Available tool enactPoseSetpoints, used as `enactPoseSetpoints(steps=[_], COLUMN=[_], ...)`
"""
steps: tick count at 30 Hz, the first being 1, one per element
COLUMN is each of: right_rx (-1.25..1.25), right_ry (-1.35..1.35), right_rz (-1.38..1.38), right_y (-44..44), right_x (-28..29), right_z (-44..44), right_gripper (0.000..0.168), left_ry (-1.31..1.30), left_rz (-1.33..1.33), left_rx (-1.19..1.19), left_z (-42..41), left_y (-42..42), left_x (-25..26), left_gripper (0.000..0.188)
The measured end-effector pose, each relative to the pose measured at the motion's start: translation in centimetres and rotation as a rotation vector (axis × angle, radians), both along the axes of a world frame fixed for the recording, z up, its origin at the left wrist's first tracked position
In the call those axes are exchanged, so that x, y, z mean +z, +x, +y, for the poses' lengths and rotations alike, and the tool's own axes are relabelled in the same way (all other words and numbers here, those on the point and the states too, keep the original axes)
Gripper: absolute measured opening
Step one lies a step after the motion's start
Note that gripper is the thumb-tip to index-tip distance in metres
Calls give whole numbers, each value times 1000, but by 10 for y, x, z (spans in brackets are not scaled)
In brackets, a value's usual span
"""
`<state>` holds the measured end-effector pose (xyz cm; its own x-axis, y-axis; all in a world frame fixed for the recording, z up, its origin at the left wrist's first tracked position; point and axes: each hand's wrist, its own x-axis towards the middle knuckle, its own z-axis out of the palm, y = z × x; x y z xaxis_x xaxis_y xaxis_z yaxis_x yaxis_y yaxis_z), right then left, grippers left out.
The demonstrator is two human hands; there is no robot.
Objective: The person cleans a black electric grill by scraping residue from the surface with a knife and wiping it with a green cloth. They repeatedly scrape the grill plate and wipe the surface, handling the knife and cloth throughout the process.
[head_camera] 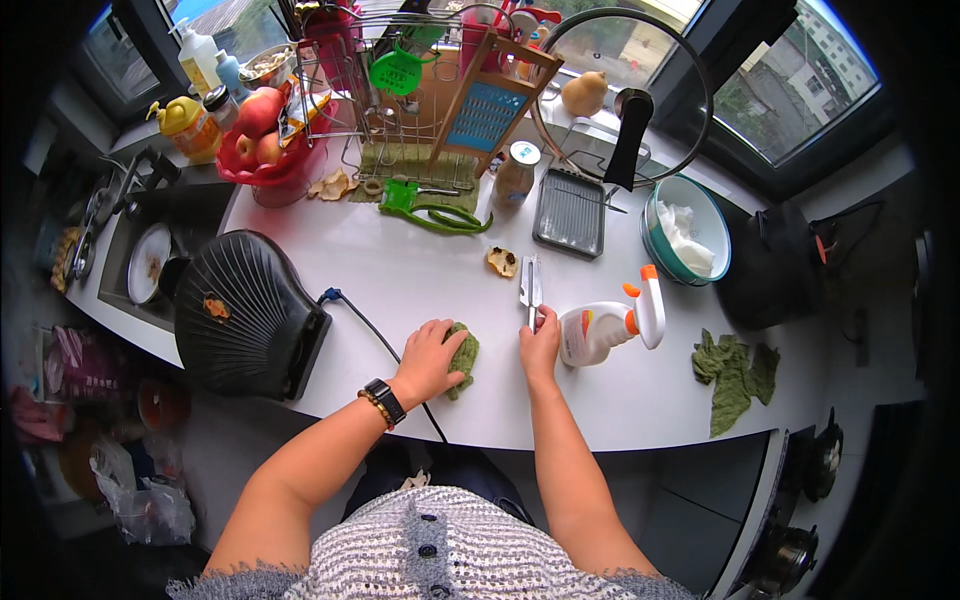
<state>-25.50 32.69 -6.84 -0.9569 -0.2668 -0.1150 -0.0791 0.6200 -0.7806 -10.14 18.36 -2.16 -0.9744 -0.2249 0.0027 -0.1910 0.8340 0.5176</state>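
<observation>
My left hand [429, 361] rests on a folded green cloth [465, 360] on the white countertop [487, 412], fingers over its left side. My right hand [540, 345] grips the handle of a metal peeler [531, 281], whose head points away from me. Right beside that hand is a white spray bottle [596, 330] with an orange nozzle. A dried peel scrap [502, 262] lies just beyond the peeler's head. Another green cloth [731, 379] lies crumpled at the right. A black cord runs past my left hand to the counter's front edge.
A black ribbed electric appliance [244, 315] stands at the left by the sink [199, 202]. Farther back are a red fruit basket [277, 169], green peppers [442, 219], a jar [516, 176], a grater [487, 112], a ridged tray [570, 214] and a glass lid [697, 112]. Bowls [652, 255] and a black pot [772, 270] stand right.
</observation>
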Motion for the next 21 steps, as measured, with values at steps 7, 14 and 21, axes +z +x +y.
enactPoseSetpoints(steps=[7,14,21], right_rx=[34,327,387], right_ry=[-441,-885,-822], right_rz=[-186,-930,-893], right_y=[34,76,100], right_x=[42,102,111], right_z=[4,25,11], right_gripper=[41,31,27], left_ry=[299,1791,2035], left_rz=[-105,175,303], left_rx=[180,375,297], left_z=[-10,-37,-31], left_y=[-10,-13,-2], left_x=[-20,32,54], left_gripper=[43,34,31])
